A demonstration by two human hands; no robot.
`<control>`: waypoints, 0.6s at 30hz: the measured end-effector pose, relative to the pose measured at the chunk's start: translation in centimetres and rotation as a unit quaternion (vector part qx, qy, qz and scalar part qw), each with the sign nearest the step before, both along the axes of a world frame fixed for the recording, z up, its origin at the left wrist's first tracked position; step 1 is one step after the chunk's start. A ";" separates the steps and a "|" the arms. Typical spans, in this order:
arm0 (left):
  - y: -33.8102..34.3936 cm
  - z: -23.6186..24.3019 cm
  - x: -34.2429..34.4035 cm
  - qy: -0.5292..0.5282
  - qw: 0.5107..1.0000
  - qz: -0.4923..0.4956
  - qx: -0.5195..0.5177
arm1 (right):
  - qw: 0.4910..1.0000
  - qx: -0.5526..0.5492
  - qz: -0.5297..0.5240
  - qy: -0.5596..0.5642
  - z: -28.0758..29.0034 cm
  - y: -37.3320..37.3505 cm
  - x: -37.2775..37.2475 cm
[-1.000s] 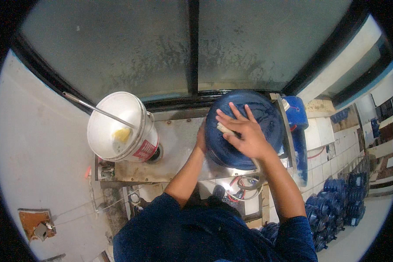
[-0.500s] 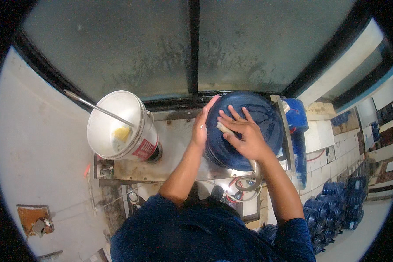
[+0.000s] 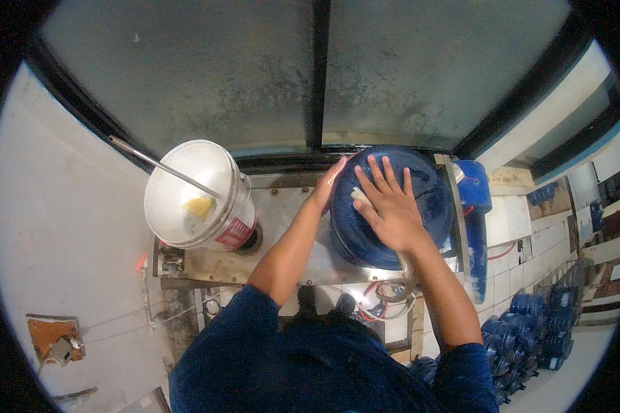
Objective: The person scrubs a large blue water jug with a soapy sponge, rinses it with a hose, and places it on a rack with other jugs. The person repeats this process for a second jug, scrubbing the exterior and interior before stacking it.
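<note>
A large blue water jug (image 3: 430, 196) stands bottom-up on the metal bench, its round base wet. My right hand (image 3: 390, 208) lies over that base with fingers spread. Tucked under its palm and thumb is a pale hose (image 3: 360, 197), whose end pokes out beside the thumb. The hose's length runs below my wrist and curls down at the bench's front edge. My left hand (image 3: 329, 184) rests against the jug's left side, its fingers stretched out and partly hidden by the jug.
On the bench (image 3: 282, 206), at left, a white bucket (image 3: 179, 172) leans toward the wall, holding a metal rod (image 3: 164, 167) and a yellow sponge (image 3: 198, 206). Frosted glass panels (image 3: 220, 76) rise behind. Several blue jugs (image 3: 513, 337) stand on the floor at right.
My right hand has turned flatter, its fingers now pointing more toward the glass. The hose shows less beneath it. My left hand remains at the jug's side. The whole view has shifted slightly.
</note>
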State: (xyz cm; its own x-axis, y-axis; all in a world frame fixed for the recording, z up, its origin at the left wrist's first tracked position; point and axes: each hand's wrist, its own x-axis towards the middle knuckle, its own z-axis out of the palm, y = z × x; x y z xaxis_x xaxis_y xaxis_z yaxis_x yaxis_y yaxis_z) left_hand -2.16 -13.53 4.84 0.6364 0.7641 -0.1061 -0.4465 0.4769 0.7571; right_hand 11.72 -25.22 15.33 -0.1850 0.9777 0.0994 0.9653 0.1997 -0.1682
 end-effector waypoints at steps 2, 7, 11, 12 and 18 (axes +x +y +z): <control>1.1 -0.3 0.3 0.048 0.997 0.000 -0.054 | 1.000 -0.006 -0.001 0.023 -0.1 0.1 0.0; -1.3 -7.9 0.6 0.062 0.989 0.085 -0.104 | 0.998 -0.012 -0.034 0.060 -0.1 0.1 0.0; -2.6 -14.8 2.0 0.067 0.975 0.181 0.106 | 0.999 -0.004 -0.004 0.046 -0.4 0.9 -0.2; -1.5 -13.2 1.8 0.055 0.991 0.111 0.056 | 0.999 -0.001 -0.006 0.044 -0.6 1.1 0.2; -1.5 -9.1 0.8 -0.021 0.987 0.058 -0.146 | 0.997 -0.016 -0.016 0.070 -0.7 1.5 0.8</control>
